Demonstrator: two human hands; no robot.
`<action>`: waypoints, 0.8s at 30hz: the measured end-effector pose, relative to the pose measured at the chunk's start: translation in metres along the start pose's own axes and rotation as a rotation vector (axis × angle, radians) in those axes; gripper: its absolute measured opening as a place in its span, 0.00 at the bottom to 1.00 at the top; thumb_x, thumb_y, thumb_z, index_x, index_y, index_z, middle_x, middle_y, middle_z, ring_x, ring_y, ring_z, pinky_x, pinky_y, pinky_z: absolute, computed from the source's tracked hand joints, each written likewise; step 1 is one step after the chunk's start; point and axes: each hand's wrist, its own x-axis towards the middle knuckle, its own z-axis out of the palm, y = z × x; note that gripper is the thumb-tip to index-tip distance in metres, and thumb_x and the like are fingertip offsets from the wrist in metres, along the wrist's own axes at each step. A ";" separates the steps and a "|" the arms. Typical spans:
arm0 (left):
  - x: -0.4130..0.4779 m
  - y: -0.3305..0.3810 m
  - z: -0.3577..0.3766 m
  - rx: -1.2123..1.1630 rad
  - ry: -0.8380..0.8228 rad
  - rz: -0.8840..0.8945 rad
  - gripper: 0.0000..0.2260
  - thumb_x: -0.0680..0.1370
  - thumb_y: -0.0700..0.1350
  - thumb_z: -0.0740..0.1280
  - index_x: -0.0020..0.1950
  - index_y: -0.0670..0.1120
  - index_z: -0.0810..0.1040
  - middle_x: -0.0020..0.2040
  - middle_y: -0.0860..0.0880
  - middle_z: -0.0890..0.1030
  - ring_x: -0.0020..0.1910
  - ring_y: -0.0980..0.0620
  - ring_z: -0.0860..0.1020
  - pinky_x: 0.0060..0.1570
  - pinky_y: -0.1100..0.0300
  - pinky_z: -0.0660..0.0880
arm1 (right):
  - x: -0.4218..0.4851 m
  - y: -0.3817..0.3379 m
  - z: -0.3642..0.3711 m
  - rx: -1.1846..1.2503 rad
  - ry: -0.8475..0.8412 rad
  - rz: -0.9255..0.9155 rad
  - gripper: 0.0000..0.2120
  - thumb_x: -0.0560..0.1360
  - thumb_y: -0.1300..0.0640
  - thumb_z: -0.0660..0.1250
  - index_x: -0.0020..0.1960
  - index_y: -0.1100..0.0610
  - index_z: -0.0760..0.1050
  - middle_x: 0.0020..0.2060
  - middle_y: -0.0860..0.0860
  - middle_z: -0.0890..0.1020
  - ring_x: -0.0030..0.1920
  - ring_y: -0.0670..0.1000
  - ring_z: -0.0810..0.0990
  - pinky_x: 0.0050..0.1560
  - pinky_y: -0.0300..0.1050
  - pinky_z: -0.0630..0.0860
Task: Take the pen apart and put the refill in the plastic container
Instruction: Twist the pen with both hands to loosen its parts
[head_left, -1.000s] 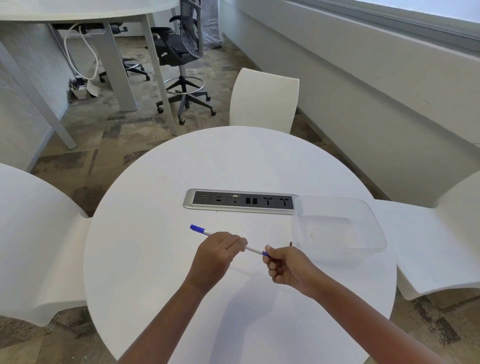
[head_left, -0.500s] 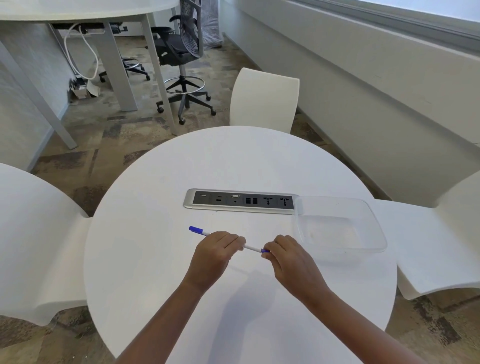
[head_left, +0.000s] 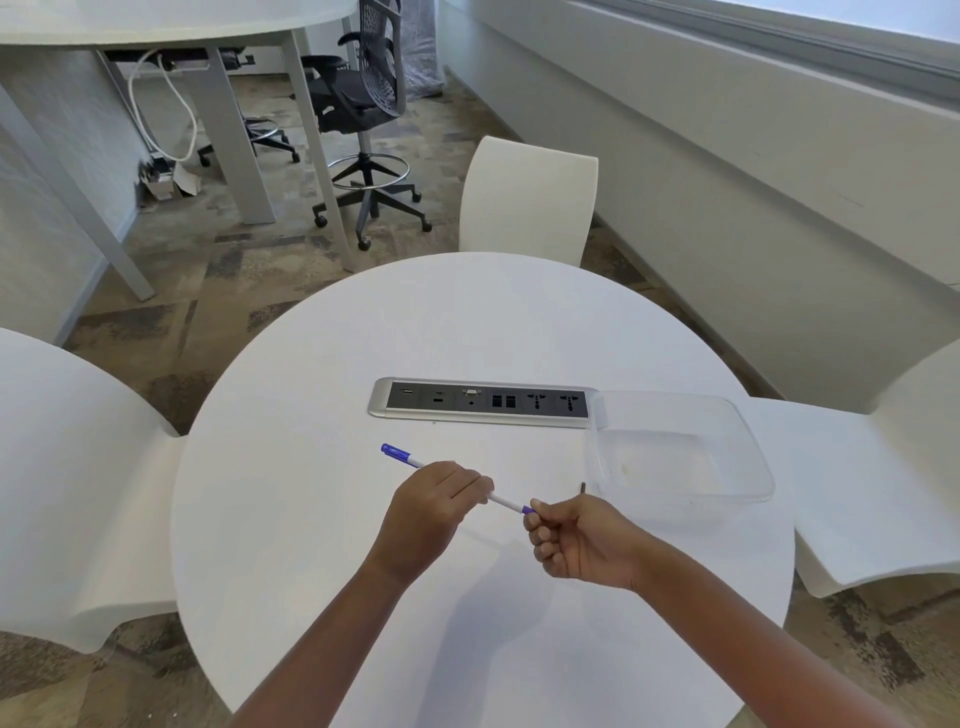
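Observation:
A white pen (head_left: 402, 457) with a blue cap on its far-left end is held level above the round white table (head_left: 322, 597). My left hand (head_left: 434, 506) is wrapped around the middle of its barrel. My right hand (head_left: 576, 540) pinches the blue tip end of the pen between thumb and forefinger. A clear plastic container (head_left: 680, 454) sits on the table to the right, beyond my right hand, with nothing in it. A small dark piece (head_left: 583, 487) stands on the table just left of the container.
A silver power and socket strip (head_left: 480, 402) is set into the table behind the pen. White chairs (head_left: 527, 200) stand at the far side, the left and the right. A black office chair (head_left: 363, 104) and a desk are further back.
My right hand has turned at the pen's tip end: palm down over it half a second ago, now rolled back with the fingers showing. The left hand and pen have barely moved.

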 end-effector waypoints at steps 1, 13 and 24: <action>0.000 0.000 0.000 -0.004 -0.005 -0.004 0.09 0.64 0.30 0.73 0.36 0.43 0.82 0.32 0.51 0.81 0.29 0.49 0.78 0.29 0.63 0.74 | 0.002 0.002 -0.001 -0.010 0.010 -0.015 0.17 0.78 0.56 0.56 0.32 0.58 0.73 0.22 0.48 0.73 0.23 0.45 0.71 0.23 0.33 0.68; -0.003 0.000 0.001 -0.025 -0.002 -0.027 0.10 0.62 0.31 0.77 0.37 0.43 0.83 0.32 0.50 0.82 0.30 0.49 0.79 0.29 0.63 0.76 | 0.005 0.029 -0.002 -1.631 0.655 -1.099 0.08 0.65 0.60 0.75 0.36 0.58 0.76 0.28 0.52 0.77 0.27 0.52 0.74 0.25 0.40 0.72; -0.007 0.003 0.003 -0.033 -0.004 -0.048 0.11 0.60 0.31 0.78 0.38 0.43 0.83 0.32 0.50 0.83 0.29 0.50 0.80 0.28 0.64 0.75 | 0.009 0.020 0.001 -0.981 0.408 -0.651 0.17 0.76 0.57 0.60 0.29 0.52 0.69 0.27 0.47 0.70 0.31 0.47 0.67 0.34 0.39 0.63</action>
